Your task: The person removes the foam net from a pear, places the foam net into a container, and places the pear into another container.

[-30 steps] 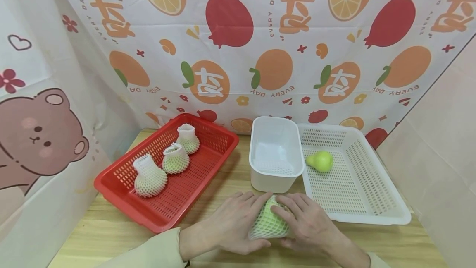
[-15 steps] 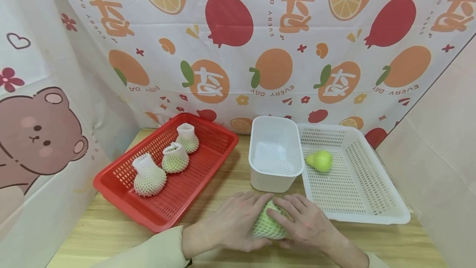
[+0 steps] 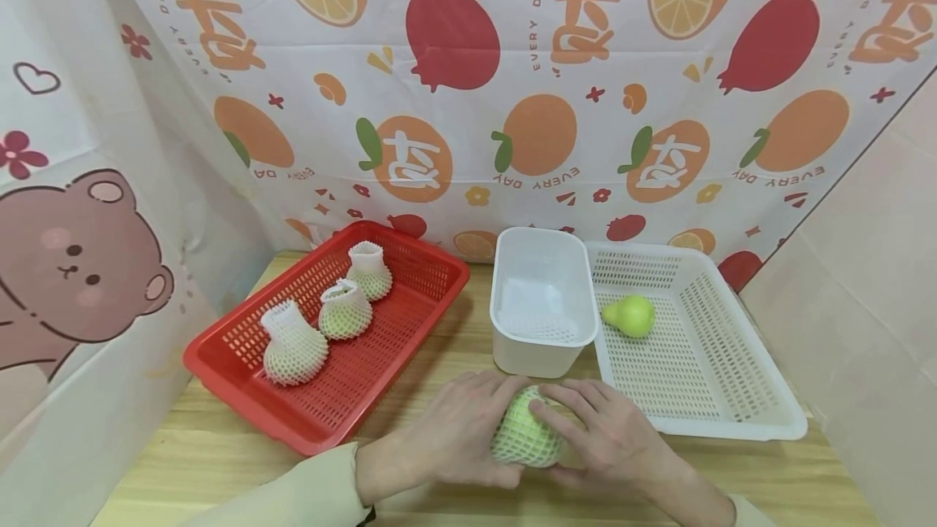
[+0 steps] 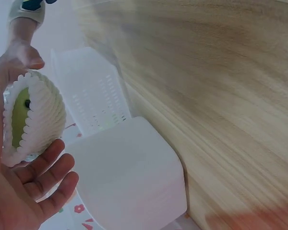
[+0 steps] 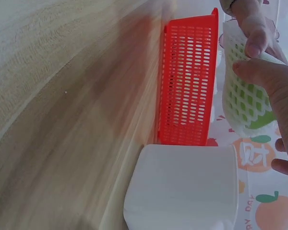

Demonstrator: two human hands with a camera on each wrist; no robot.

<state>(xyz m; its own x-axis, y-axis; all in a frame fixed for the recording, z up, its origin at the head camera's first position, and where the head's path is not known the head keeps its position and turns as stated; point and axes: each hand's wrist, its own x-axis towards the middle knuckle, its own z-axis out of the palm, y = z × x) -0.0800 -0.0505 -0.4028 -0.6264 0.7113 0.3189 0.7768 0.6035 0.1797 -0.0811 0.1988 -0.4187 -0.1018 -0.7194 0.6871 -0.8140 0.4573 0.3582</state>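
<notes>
A green pear in a white foam net (image 3: pixel 525 432) is held between both hands in front of the white tub, in the head view. My left hand (image 3: pixel 468 431) grips its left side, fingers bent around the net. From the right, my right hand (image 3: pixel 613 439) holds it, with the thumb and fingers against the mesh. In the left wrist view the net (image 4: pixel 45 115) gapes at one end, baring green skin and a dark spot. The right wrist view shows the right thumb (image 5: pixel 252 69) pressing on the mesh.
A red basket (image 3: pixel 395 372) on the left holds several net-wrapped fruits (image 3: pixel 296 352). Behind the hands stands a white tub (image 3: pixel 538 360), with net material inside. The white basket (image 3: pixel 732 429) on the right contains one bare green pear (image 3: pixel 635 317). A printed curtain (image 3: pixel 468 153) hangs behind.
The netted pear has turned a little between the hands. The net's lower end, flared before, now looks rounder and closer around the fruit. Both hands have shifted slightly; the baskets have not moved.
</notes>
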